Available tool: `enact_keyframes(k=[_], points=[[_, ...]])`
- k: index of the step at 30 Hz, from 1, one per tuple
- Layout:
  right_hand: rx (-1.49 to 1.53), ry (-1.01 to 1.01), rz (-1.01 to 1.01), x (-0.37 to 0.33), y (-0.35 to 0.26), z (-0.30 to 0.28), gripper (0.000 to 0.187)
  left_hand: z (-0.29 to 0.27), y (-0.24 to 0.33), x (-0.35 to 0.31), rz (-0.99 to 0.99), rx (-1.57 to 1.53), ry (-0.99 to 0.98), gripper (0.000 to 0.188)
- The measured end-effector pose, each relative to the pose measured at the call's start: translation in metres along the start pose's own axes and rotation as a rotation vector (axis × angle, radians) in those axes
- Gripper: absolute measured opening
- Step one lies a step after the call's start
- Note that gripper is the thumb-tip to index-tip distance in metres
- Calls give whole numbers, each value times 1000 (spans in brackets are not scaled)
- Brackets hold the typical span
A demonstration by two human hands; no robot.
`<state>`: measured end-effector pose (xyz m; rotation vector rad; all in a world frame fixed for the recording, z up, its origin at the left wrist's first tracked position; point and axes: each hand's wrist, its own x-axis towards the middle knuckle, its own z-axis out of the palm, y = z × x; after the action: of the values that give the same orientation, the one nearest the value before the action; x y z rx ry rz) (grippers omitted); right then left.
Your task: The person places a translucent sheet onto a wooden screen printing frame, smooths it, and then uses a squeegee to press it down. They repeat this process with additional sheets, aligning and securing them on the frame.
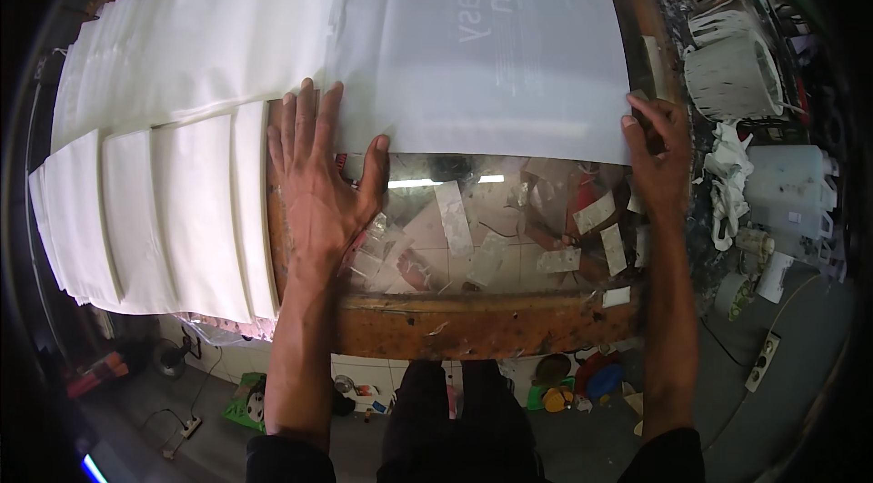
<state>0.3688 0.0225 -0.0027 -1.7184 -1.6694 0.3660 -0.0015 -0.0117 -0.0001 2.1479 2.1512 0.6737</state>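
A thin white sheet lies across a glass-topped table, faint mirrored print showing through it. My left hand is spread, fingertips on the sheet's left edge where it meets a pile of overlapping white sheets. At the right edge, my right hand is curled, thumb and forefinger closed on the sheet's border. A second fanned stack of white sheets sits left of my left wrist.
The glass carries several scraps of tape and is framed by a wooden rail. On the right stand a white bucket, a crumpled white cloth and a translucent plastic container. A power strip lies on the floor.
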Motion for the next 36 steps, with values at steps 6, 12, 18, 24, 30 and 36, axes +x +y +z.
enact_keyframes(k=[6,12,18,24,30,36], points=[[21,-11,-41,2,11,-3,30,-2,-1,2,26,48,-55,64],[-8,4,-36,4,7,-2,28,-3,0,5,18,40,-75,66],[10,-10,-17,4,8,-3,29,-2,0,3,17,28,-65,64],[-6,-11,-5,4,3,-3,29,-5,0,2,28,34,-69,65],[24,1,-25,4,7,-3,30,-5,0,2,23,38,-86,66],[31,9,-21,4,7,-3,31,-5,1,2,5,23,-96,66]])
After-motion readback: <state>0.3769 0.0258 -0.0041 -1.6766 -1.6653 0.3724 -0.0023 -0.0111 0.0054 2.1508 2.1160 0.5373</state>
